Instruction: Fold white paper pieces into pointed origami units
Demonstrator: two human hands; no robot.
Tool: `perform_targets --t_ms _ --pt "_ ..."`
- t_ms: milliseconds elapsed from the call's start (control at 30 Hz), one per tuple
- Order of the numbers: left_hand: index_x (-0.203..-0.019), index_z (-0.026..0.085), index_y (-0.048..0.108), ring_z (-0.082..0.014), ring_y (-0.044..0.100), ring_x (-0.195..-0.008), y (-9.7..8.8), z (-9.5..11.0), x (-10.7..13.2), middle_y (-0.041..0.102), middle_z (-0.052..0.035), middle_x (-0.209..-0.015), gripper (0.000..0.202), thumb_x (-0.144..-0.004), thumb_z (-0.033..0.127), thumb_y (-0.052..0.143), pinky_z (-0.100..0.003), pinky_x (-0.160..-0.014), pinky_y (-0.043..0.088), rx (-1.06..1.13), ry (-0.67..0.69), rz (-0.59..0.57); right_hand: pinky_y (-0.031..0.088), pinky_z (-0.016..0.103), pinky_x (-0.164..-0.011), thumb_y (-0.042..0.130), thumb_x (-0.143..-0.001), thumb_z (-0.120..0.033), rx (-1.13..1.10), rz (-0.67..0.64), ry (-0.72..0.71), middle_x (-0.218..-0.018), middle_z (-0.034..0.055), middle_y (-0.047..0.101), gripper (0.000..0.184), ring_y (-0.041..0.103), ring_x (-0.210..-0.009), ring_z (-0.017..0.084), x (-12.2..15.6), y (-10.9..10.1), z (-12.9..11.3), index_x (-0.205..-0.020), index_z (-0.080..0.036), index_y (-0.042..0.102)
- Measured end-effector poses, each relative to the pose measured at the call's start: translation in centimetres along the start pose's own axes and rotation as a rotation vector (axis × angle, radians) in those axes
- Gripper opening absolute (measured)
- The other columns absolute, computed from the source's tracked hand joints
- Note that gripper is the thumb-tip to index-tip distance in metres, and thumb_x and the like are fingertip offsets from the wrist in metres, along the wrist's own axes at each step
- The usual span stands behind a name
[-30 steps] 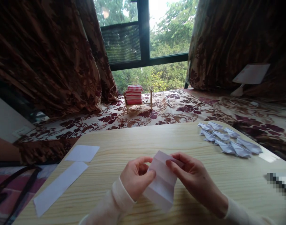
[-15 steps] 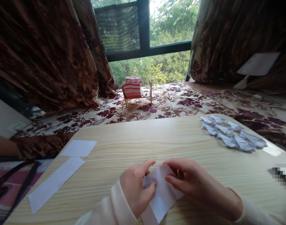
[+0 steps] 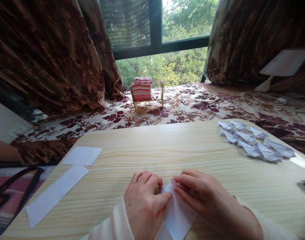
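Observation:
A white paper strip point(image 3: 177, 216) lies on the wooden table point(image 3: 167, 150) at the near edge, under both my hands. My left hand point(image 3: 143, 203) is curled, its fingertips pressing the strip's left side down. My right hand point(image 3: 205, 200) lies over the strip's upper right part, fingers together and pinching its top corner against the left thumb. Both sleeves are cream coloured.
A long white strip point(image 3: 56, 193) and a smaller white sheet point(image 3: 81, 155) lie at the table's left. Several folded paper pieces point(image 3: 252, 143) are heaped at the right. Beyond the table are a floral cloth, a small wooden rack with striped cloths point(image 3: 142, 89), curtains and a window.
The paper, held up off the table a second ago, has been lowered flat onto the table. Both hands came down with it and now press on it.

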State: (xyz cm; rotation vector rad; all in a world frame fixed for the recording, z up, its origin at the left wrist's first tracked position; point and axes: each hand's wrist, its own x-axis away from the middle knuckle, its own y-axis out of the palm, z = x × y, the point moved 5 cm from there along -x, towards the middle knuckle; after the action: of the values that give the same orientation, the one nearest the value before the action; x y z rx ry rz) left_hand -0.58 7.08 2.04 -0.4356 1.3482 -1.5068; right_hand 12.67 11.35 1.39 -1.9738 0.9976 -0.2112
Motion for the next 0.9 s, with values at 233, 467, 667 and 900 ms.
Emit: perform_targets --t_ms 233,467,667,900 --pt "-0.082 0.026 0.064 -0.0182 0.042 -0.077 -0.2 0.1 0.0 0.051 -0.0018 -0.077 0.018 -0.082 0.022 0.047 -0.038 -0.073 0.031 -0.052 0.026 -0.026 0.033 0.027 -0.054 0.036 -0.092 -0.017 0.269 0.133 -0.307 -0.071 0.0035 0.055 0.027 0.045 -0.064 0.015 0.4 -1.0 -2.4 -0.078 -0.019 0.06" --pt "-0.075 0.024 0.062 -0.0171 0.043 -0.076 -0.1 0.0 0.2 0.05 -0.0005 -0.075 0.014 -0.08 0.022 0.049 -0.039 -0.074 0.031 -0.058 0.031 -0.003 0.03 0.029 -0.055 0.031 -0.095 -0.022 0.378 0.101 -0.375 -0.07 0.0028 0.053 0.033 0.043 -0.063 0.016 1.2 -0.3 -2.9 -0.078 -0.019 0.058" --pt "-0.073 0.024 0.061 -0.0172 0.043 -0.077 0.0 -0.1 0.3 0.051 -0.0002 -0.076 0.013 -0.079 0.022 0.049 -0.04 -0.075 0.031 -0.028 0.023 0.025 0.03 0.028 -0.054 0.034 -0.093 -0.018 0.394 0.06 -0.383 -0.069 0.0029 0.052 0.029 0.043 -0.063 0.016 1.4 0.2 -3.0 -0.078 -0.018 0.059" --pt "-0.079 0.026 0.064 -0.0172 0.045 -0.08 -0.2 -0.3 0.2 0.054 0.0003 -0.079 0.012 -0.077 0.021 0.053 -0.039 -0.077 0.032 0.001 0.019 0.0 0.034 0.027 -0.055 0.038 -0.091 -0.014 0.4 0.016 -0.346 -0.074 0.0027 0.054 0.022 0.045 -0.066 0.016 1.9 0.4 -2.9 -0.082 -0.019 0.058"
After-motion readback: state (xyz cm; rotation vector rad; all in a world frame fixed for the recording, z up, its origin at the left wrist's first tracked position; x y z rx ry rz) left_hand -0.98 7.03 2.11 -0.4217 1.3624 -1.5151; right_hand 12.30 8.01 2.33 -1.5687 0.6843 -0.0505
